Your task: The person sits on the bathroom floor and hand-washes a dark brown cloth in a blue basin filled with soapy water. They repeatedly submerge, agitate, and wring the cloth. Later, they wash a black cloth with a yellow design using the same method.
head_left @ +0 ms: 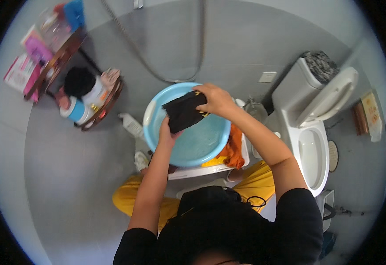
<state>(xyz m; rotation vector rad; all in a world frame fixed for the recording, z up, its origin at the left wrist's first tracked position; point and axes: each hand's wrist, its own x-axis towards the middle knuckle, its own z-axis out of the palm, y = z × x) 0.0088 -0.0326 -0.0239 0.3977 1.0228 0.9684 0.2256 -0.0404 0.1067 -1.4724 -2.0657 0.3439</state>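
Observation:
Both my hands hold a folded black cloth (183, 113) with small yellow marks along its right edge. It is above a round light-blue basin (192, 162) with cloudy water in it. My left hand (168, 134) grips the cloth's lower left end, its thumb up along the side. At the upper right end, my right hand (215, 100) has the fingers over the far edge and the thumb on the top face. Below the basin's right side, an orange cloth (234, 152) and a yellow cloth (213, 163) lie in a white tray or tub (202, 172), mostly hidden by the basin.
A toilet (310, 154) with its lid raised stands to the right. At the left is a brown tiered shelf (107, 104) with bottles and packets. A white bottle (132, 126) is beside the basin. A shower hose (133, 46) hangs in a loop behind it.

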